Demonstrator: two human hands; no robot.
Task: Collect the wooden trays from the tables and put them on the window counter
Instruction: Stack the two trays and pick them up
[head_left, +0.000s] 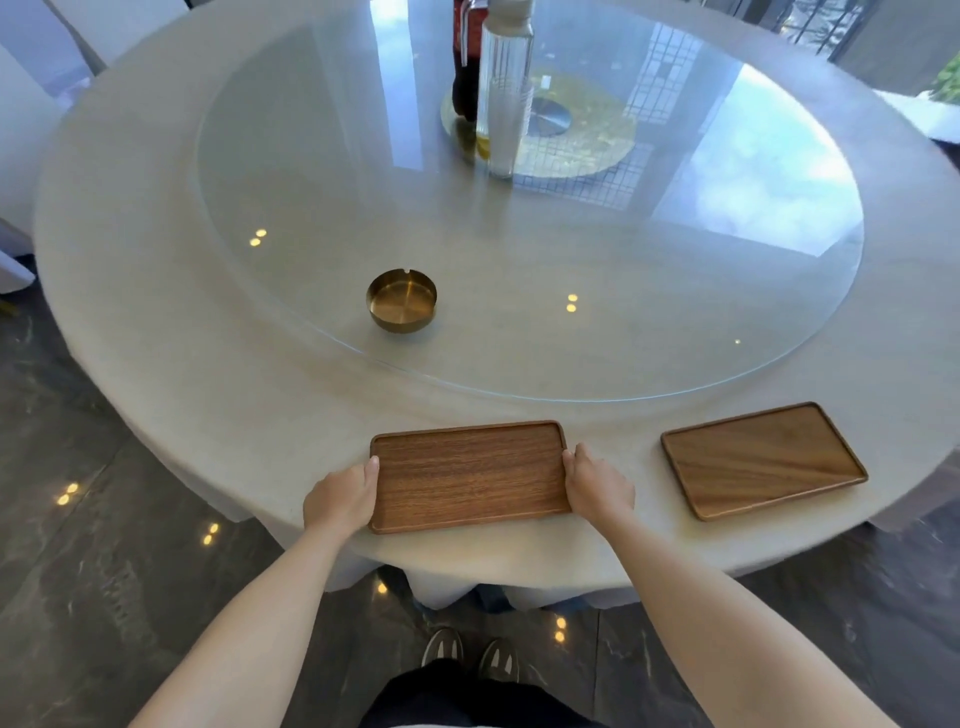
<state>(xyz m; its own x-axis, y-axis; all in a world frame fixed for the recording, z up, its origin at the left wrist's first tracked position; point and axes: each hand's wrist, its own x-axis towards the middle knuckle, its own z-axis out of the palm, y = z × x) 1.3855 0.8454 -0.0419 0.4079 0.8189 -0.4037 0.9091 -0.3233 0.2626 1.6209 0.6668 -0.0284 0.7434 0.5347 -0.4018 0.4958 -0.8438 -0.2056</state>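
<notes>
A rectangular wooden tray (467, 475) lies flat near the front edge of the round, cloth-covered table (208, 395). My left hand (343, 496) grips its left short side, thumb on the rim. On the opposite short side my right hand (597, 483) holds on the same way. A second wooden tray (761, 460), turned at a slight angle, rests on the cloth further right, untouched.
A glass turntable (675, 291) covers the table's middle, with a brass ashtray (401, 300) on its near left part. A clear bottle (504, 93) and a dark bottle (465, 62) stand near its centre. White-covered chairs (31, 119) stand at the left. Dark glossy floor surrounds the table.
</notes>
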